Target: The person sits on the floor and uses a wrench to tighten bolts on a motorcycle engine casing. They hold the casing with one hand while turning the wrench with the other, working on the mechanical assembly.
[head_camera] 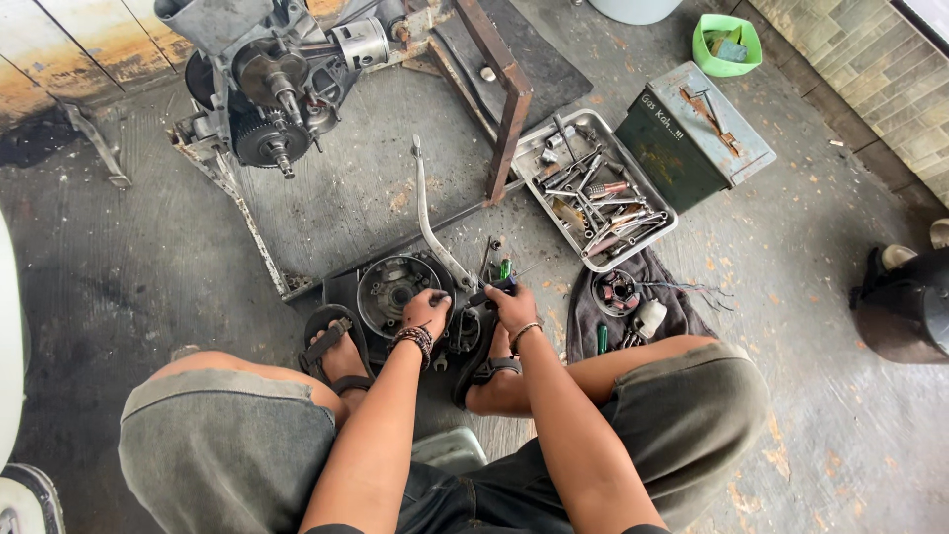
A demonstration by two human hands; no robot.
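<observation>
I sit low over a concrete floor with my knees apart. My left hand [425, 311] rests on the rim of a round grey engine cover [395, 290] lying flat between my sandalled feet. My right hand [512, 304] is closed around a dark tool handle [491, 293] beside the cover; a green-tipped tool [504, 267] stands just above it. A long silver lever [431, 222] runs from the cover up toward the engine. A stripped engine block [277, 84] with a piston and gears sits on a metal stand at the upper left.
A metal tray [664, 235] full of wrenches lies to the right, next to a dark green metal box [682, 133] and a green bowl [727, 44]. A grey rag [682, 311] holds a coil part and small pieces. A rusty stand leg [509, 109] rises ahead.
</observation>
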